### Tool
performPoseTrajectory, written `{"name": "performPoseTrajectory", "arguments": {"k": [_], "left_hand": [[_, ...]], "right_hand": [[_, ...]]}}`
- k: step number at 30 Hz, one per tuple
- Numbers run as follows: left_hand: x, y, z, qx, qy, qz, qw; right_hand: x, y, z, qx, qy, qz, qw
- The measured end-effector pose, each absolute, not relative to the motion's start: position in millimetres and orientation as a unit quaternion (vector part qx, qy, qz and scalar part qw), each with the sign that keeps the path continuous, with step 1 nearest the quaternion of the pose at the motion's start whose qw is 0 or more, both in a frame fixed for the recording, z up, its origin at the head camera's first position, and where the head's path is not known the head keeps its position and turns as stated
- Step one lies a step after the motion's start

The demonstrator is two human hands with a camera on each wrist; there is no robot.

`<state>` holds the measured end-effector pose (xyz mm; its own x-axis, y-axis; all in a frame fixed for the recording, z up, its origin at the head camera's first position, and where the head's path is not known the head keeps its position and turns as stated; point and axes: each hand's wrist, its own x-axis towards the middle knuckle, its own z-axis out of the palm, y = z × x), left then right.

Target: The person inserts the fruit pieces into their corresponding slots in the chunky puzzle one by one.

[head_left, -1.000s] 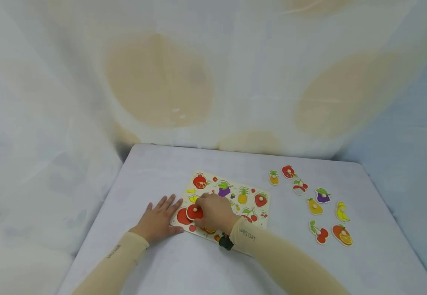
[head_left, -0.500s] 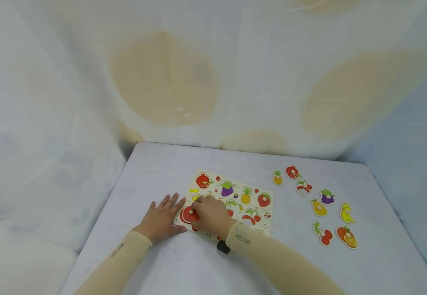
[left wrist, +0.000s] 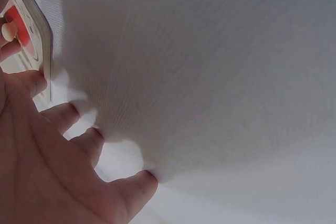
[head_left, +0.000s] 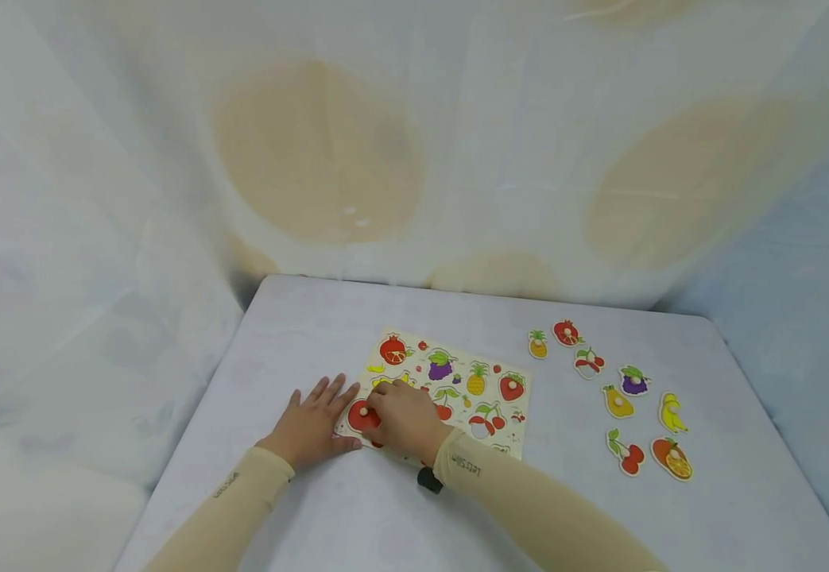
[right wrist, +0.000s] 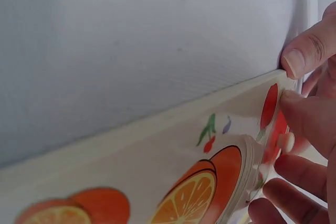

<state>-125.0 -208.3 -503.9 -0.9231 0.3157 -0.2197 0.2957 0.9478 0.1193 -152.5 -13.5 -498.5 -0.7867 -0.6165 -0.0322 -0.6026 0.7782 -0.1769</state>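
In the head view, a wooden fruit puzzle board [head_left: 500, 446] lies mid-table, angled. A round red fruit puzzle piece [head_left: 358, 421] with a small knob lies flat in its matching place at the board's left corner. My right hand [head_left: 407, 417] is over the board, fingertips right at this piece. In the right wrist view the knob [right wrist: 286, 142] shows uncovered, with the thumb on one side and fingers on the other. My left hand [head_left: 308, 429] rests spread on the table beside the board. Its thumb [right wrist: 304, 59] touches the board's near corner.
Several loose knobbed pieces lie right of the board, including a pineapple [head_left: 538, 345], a pear [head_left: 617, 402], grapes [head_left: 633, 380], bananas [head_left: 672, 413], cherries [head_left: 625, 454] and an orange [head_left: 672, 459]. A patterned cloth [head_left: 500, 191] hangs behind the table.
The red piece, tilted in my right hand's pinch a second ago, has come down and left into the board. The right fingers have loosened from its knob. My left hand stays put.
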Motion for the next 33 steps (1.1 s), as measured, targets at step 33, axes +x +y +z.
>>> {"name": "performPoseTrajectory", "arguments": {"k": [33], "left_hand": [[-114.9,-222.3,-494.4,0.135,0.98,0.058,0.13]], "right_hand": [[-180.4,178.6,-485.2,-0.138,0.984,-0.108,0.034]]}}
